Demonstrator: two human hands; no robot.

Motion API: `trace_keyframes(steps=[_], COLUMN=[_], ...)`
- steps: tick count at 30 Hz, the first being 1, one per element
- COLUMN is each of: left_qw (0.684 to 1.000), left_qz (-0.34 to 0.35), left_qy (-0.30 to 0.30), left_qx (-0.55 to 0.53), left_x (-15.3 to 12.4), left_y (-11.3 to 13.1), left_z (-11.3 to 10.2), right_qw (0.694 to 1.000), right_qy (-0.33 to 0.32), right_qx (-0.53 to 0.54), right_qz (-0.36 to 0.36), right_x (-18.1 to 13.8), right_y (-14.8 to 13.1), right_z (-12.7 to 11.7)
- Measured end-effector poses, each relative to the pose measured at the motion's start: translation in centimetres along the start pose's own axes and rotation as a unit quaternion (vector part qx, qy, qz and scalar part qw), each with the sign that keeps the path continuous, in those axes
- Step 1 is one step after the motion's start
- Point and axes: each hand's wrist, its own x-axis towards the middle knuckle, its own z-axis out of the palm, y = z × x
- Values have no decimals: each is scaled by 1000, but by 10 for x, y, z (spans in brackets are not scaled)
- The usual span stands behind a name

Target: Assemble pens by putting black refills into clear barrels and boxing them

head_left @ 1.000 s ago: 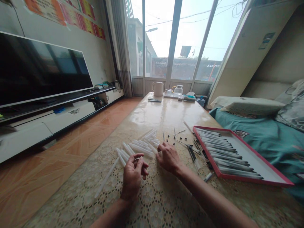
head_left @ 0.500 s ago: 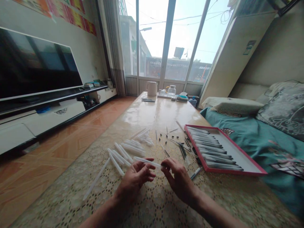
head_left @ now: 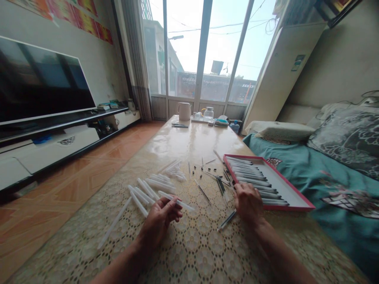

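My left hand (head_left: 161, 215) pinches a translucent white pen barrel (head_left: 186, 205) between thumb and fingers, tilted just above the table. Beside it lie several more white pen barrels (head_left: 160, 183) in loose piles. My right hand (head_left: 248, 203) is at the left edge of a red-rimmed box (head_left: 302, 209), fingers bent down over dark pen parts there; its fingertips are hidden, so what they grip is unclear. Inside the box lies a row of assembled pens (head_left: 251, 173). A pen refill (head_left: 203, 192) and small black plugs (head_left: 209, 169) are scattered between my hands. Near my right wrist rests a dark-tipped pen (head_left: 227, 219).
The long table (head_left: 189, 252) has a patterned cover. At its far end stand a beige jug (head_left: 184, 111), a glass pot (head_left: 209, 113) and a tissue pack (head_left: 221, 121). A sofa with a teal cover (head_left: 284, 154) runs along the right side.
My right hand has left the end of the pen barrel and moved right to the box's edge. My left hand keeps the barrel. The view has shifted slightly.
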Motion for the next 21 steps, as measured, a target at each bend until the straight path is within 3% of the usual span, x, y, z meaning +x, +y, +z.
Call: trace_keyframes(steps=[8, 21], left_qw=[1000, 1000], left_qz=[2, 18], left_qy=[2, -1], left_qx=[4, 17], left_x=[2, 1], left_y=[-2, -2], left_z=[-2, -1], right_qw=[996, 995], right_qy=[20, 25], right_qx=[-51, -65], right_qz=[76, 65], right_x=[2, 5], right_y=[6, 14], right_z=[-3, 4])
